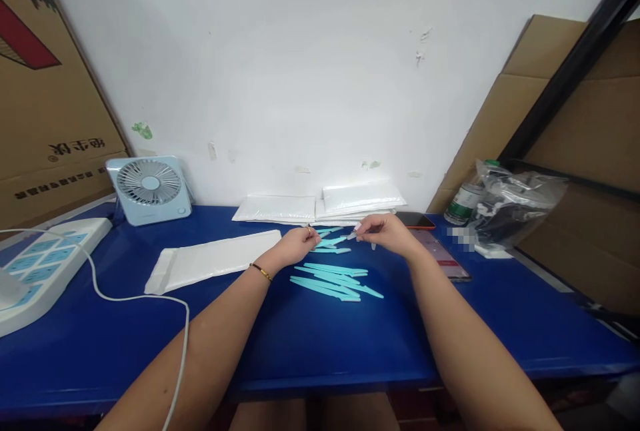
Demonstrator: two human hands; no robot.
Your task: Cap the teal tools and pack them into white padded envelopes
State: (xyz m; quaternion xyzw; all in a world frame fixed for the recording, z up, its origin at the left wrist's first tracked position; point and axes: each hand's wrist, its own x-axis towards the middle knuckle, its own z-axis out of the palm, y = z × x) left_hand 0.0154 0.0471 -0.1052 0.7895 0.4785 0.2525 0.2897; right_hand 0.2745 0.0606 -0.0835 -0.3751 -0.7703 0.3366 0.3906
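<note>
My left hand is closed in a pinch at the near end of a teal eyebrow razor, whose tip points right. My right hand is closed on a small translucent blade cap, just beyond that tip. Other teal razors lie under and around my fingertips, partly hidden by the left hand. Closer to me, several more teal razors are spread in a loose pile on the blue table. Another small clear cap seems to lie below my right fingers.
A white padded mailer lies left of my hands; more mailers are stacked against the wall. Phones rest at right, near a bottle and plastic bag. A fan and corded power strip stand left.
</note>
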